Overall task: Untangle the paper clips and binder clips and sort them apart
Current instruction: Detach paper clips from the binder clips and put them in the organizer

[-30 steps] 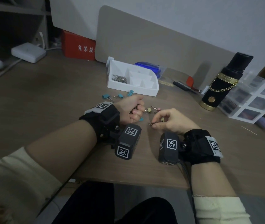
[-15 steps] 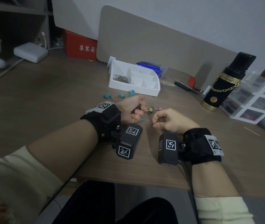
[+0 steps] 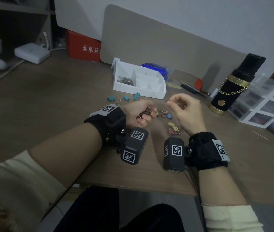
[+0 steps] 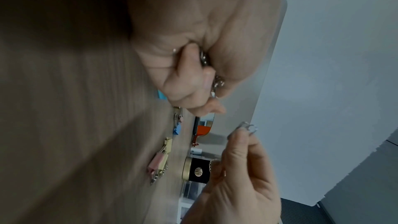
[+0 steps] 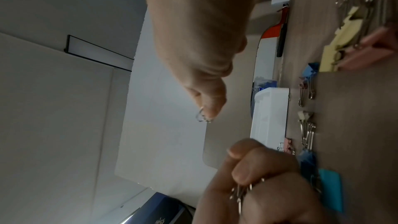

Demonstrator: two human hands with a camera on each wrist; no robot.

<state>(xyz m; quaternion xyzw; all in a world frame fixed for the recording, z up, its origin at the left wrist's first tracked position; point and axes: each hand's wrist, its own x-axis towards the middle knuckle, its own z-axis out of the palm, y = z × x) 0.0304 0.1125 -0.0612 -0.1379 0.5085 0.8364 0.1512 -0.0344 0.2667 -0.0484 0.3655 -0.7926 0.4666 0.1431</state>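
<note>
The right hand [image 3: 185,111] has lifted away from the left hand [image 3: 138,113] toward the white tray [image 3: 151,93], pinching a single paper clip [image 3: 167,99] between thumb and forefinger. The left hand, low over the desk [image 3: 49,104], is clenched around a bunch of paper clips [image 3: 145,113]. Coloured binder clips [image 3: 173,128] lie scattered on the desk around both hands.

Person, seated. Cream knit sleeves [image 3: 12,186], pushed up on both forearms; dark trousers [image 3: 116,213]. Each wrist carries a black fabric strap [image 3: 206,151] with metal screws and a white tag bearing a square black-and-white marker. Each strap holds a dark grey camera block [image 3: 173,154] bearing similar markers. A black cable [image 3: 197,185] trails from the right block.
</note>
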